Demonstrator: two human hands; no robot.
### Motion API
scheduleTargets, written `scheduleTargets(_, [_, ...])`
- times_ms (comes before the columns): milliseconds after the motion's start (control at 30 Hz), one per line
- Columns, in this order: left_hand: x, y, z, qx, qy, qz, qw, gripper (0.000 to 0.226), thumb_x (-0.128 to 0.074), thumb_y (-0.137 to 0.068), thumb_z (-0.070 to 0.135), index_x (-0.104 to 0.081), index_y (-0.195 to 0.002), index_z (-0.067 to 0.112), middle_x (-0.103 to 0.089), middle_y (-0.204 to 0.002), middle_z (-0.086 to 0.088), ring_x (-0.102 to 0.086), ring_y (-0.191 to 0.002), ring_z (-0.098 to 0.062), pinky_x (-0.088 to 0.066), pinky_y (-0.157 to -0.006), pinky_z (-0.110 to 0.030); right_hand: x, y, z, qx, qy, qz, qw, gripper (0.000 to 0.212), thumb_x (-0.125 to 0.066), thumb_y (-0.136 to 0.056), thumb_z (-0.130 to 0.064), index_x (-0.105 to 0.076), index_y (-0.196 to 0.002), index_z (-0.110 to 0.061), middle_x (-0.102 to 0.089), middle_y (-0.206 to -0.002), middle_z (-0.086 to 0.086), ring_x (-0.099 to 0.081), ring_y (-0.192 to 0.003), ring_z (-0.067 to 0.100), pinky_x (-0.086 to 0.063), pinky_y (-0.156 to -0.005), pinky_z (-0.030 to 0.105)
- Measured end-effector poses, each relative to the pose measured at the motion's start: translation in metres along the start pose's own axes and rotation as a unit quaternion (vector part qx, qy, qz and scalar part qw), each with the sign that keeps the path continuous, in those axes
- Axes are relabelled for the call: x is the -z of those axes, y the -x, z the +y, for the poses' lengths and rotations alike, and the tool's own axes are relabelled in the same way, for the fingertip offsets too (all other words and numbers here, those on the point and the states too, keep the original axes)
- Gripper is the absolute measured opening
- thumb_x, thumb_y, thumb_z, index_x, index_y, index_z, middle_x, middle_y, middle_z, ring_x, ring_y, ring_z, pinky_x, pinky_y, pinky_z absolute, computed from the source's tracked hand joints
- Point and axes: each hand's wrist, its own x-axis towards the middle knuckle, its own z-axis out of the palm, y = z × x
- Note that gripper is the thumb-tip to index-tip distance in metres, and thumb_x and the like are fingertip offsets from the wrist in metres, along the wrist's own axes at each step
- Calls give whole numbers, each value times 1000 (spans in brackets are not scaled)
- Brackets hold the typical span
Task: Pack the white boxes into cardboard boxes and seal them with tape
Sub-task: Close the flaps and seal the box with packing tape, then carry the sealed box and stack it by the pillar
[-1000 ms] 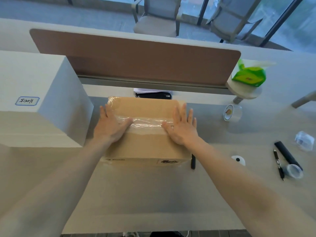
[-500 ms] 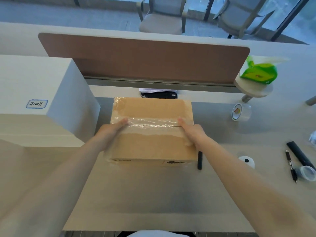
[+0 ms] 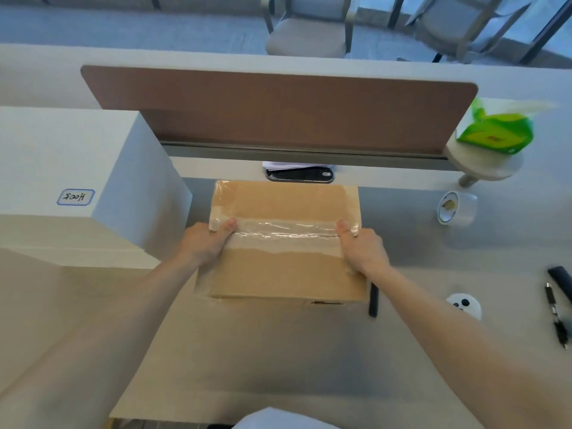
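A closed cardboard box (image 3: pixel 284 274) sits on the desk in front of me, its top seam covered by a strip of clear tape (image 3: pixel 284 232). My left hand (image 3: pixel 205 243) grips the box's left edge, thumb on top at the tape's end and fingers down the side. My right hand (image 3: pixel 362 246) grips the right edge the same way. A roll of clear tape (image 3: pixel 456 209) lies on the desk to the right. A large white box (image 3: pixel 77 168) with a blue-edged label stands to the left.
A brown divider panel (image 3: pixel 278 109) closes the desk's far side. A green tissue pack (image 3: pixel 495 131) sits on a small round stand. Pens (image 3: pixel 557 317), a black marker (image 3: pixel 373 300) and a small white round object (image 3: pixel 464 306) lie at the right.
Both hands left the box top, where they lay flat on the tape, and slid outward to grasp the box's left and right edges.
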Motion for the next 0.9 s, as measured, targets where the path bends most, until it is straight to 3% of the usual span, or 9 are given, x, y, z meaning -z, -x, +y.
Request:
scheduleTargets(67, [-1,3,-1,3,36,-2,999,83,-43,-83,83,-74,-107,10,-70,-109,-14,-62,-107,-36,-49,-88,-39,-1,2,-1,-14,-13,-1,1000,70,-36,-93,-69,-59,-99,-4,-62,-98,10,-57,-82,25,-42,-72,35])
scheduleTargets(133, [-2,5,-3,13,149,-15,989,70,-56,-80,77,-73,-109,15,-70,-107,-6,-65,-99,-28,-51,-83,-36,0,5,-5,-41,-47,-5,998,75,-38,-90,-73,-61,-109,-4,-64,-108,10,-58,-91,25,-44,-79,36])
scheduleTargets(233, [1,8,-5,9,317,-108,942,48,-66,-88,58,-66,-120,22,-70,-110,4,-66,-92,-13,-50,-68,-29,0,14,-14,-56,-72,12,996,79,-40,-87,-75,-62,-119,-6,-62,-115,9,-56,-101,29,-43,-86,37])
scheduleTargets(300, [7,4,-7,6,358,-160,920,50,-67,-86,57,-62,-123,24,-67,-111,6,-64,-97,-14,-50,-73,-31,-3,22,-20,-68,-62,27,995,77,-42,-86,-75,-62,-120,-9,-62,-117,10,-56,-104,30,-42,-87,37])
scheduleTargets(367, [12,-1,-9,-2,363,-170,916,53,-69,-84,57,-60,-125,24,-64,-112,6,-60,-101,-16,-47,-81,-33,-7,31,-24,-75,-33,43,996,75,-42,-88,-73,-63,-119,-8,-62,-121,13,-56,-111,33,-42,-86,36])
scheduleTargets(467, [20,-2,-17,-21,373,-185,909,55,-72,-81,58,-62,-122,23,-64,-108,7,-61,-98,-14,-46,-72,-30,-11,50,-30,-71,-13,80,994,65,-41,-93,-66,-65,-106,-7,-64,-119,18,-56,-113,35,-40,-82,35])
scheduleTargets(533, [25,0,-19,-27,375,-198,905,54,-75,-78,59,-66,-119,24,-68,-110,3,-65,-99,-18,-48,-70,-32,-8,65,-35,-78,-12,109,991,73,-41,-92,-68,-64,-111,-2,-64,-119,20,-57,-112,36,-41,-80,35])
scheduleTargets(733, [35,17,12,-89,367,-261,889,28,-83,-79,25,-73,-103,16,-77,-103,-7,-74,-91,-25,-58,-76,-37,32,111,-34,-115,-68,174,976,89,-35,-89,-75,-56,-130,2,-57,-131,20,-53,-118,36,-39,-95,39])
scheduleTargets(900, [21,52,60,-147,340,-331,868,45,-84,-71,43,-68,-109,23,-76,-103,-3,-73,-94,-29,-56,-90,-49,74,174,-4,-146,-63,245,956,83,-34,-86,-79,-62,-122,-9,-63,-118,11,-55,-98,26,-39,-82,36])
